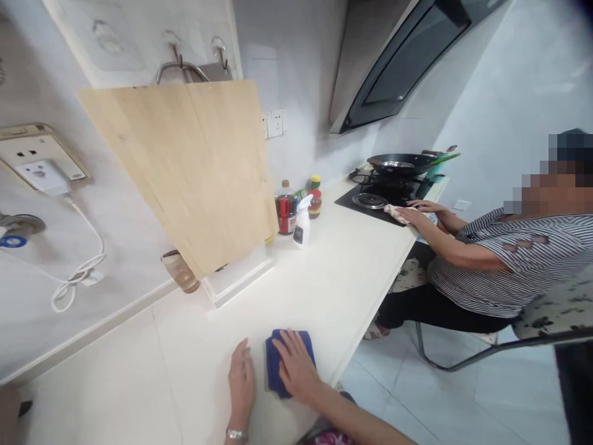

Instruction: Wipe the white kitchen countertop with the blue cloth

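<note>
A folded blue cloth [301, 346] lies on the white countertop [324, 272] close in front of me. My right hand [296, 371] rests flat on top of it, fingers spread and stretched out. Just left of the cloth, apart from it, my left hand [241, 377] is on its side at the counter, loosely curved and holding nothing. A metal watch band [236, 434] circles the left wrist.
A wooden cutting board [199, 167] leans ahead, beside a glass [181, 272]. Behind it stand a white spray bottle [302, 224] and sauce bottles [286, 210]. At right, a seated person [504, 266] holds a cloth [397, 214] by the stove [352, 201] with a wok [401, 163].
</note>
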`<state>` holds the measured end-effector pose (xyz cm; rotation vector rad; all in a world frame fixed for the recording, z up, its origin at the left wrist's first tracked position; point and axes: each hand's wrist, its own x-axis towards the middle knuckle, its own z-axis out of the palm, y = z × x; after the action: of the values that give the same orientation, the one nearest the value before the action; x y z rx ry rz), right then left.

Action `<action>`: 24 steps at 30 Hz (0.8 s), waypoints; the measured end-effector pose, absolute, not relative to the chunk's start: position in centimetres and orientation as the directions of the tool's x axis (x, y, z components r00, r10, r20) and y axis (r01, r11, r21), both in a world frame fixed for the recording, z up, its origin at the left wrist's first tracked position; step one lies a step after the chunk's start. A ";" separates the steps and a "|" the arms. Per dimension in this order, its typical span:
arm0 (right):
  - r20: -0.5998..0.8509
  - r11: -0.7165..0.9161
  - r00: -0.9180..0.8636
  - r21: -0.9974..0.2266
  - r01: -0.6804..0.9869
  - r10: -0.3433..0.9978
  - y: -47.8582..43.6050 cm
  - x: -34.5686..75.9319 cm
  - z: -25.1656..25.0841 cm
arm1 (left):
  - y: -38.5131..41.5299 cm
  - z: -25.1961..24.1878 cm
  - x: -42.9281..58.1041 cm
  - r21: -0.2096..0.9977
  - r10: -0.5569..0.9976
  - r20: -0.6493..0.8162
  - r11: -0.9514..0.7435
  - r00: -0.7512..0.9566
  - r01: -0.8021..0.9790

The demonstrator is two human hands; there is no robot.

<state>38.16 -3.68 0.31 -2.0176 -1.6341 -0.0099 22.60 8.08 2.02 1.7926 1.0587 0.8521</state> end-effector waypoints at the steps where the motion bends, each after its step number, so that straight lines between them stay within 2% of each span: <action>1: 0.290 -0.126 0.247 -0.379 0.917 0.924 -3.5 37.6 0.4 | 8.4 1.8 21.8 0.933 0.931 0.064 -0.183 0.359 0.308; 4: 0.223 -0.127 0.216 -0.354 0.927 0.951 -3.5 37.3 0.6 | 8.6 1.2 20.9 0.949 0.953 -0.020 -0.078 0.304 0.307; 10: 0.199 -0.128 0.215 -0.376 0.918 0.956 -3.7 38.0 1.1 | 8.2 1.2 21.7 0.866 0.948 0.025 -0.179 0.318 0.466; 24: 0.167 -0.117 0.207 -0.433 0.894 0.964 -3.9 38.3 2.1 | 8.0 2.0 21.9 0.823 0.939 0.072 -0.246 0.335 0.512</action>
<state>38.30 -3.86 2.07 -2.0489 -1.7222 0.2142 21.94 8.04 2.01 1.8848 1.2756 0.7586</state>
